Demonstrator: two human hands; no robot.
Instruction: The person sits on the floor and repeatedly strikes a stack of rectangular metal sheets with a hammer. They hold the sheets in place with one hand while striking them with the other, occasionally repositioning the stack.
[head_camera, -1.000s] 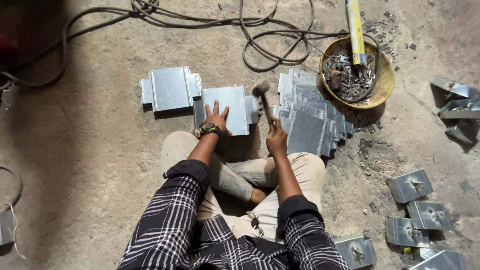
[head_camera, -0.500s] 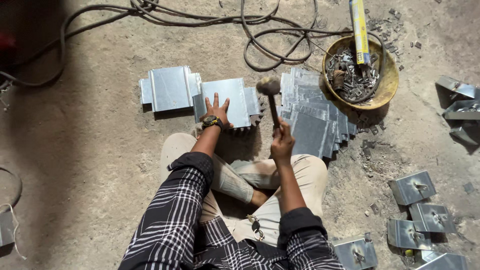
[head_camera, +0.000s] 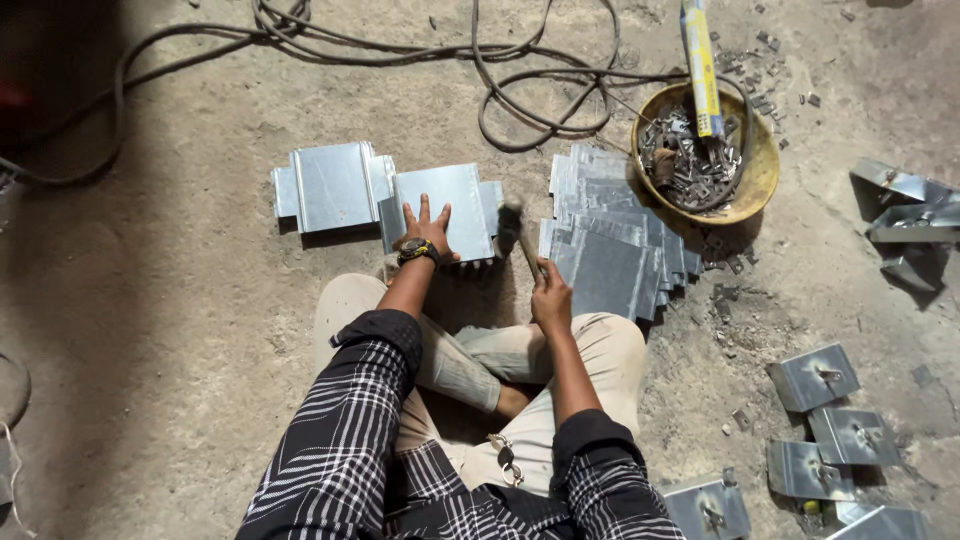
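Galvanised sheet metal, dull silver and folded at the edges, lies across a gritty concrete floor where a person sits cross-legged in a black-and-white checked shirt and pale trousers. The left hand, a dark watch at the wrist, presses flat with fingers spread on a folded metal panel directly ahead of the knees; its grip is wide and holds nothing. The right hand has its grip wrapped round the handle of a hammer, whose head is motion-blurred at the panel's right edge; whether it touches the metal cannot be told. A second folded panel lies just beside the first on its left. To the right, a fanned stack of flat sheets overlaps like cards. Beyond it a round, worn yellow bowl holds a tangle of small grey metal pieces, too small to make out, with a long yellow-and-blue box leaning in it. Dark cables loop over the floor at the top. Bent metal brackets sit at lower right, some cut off by the frame edge.
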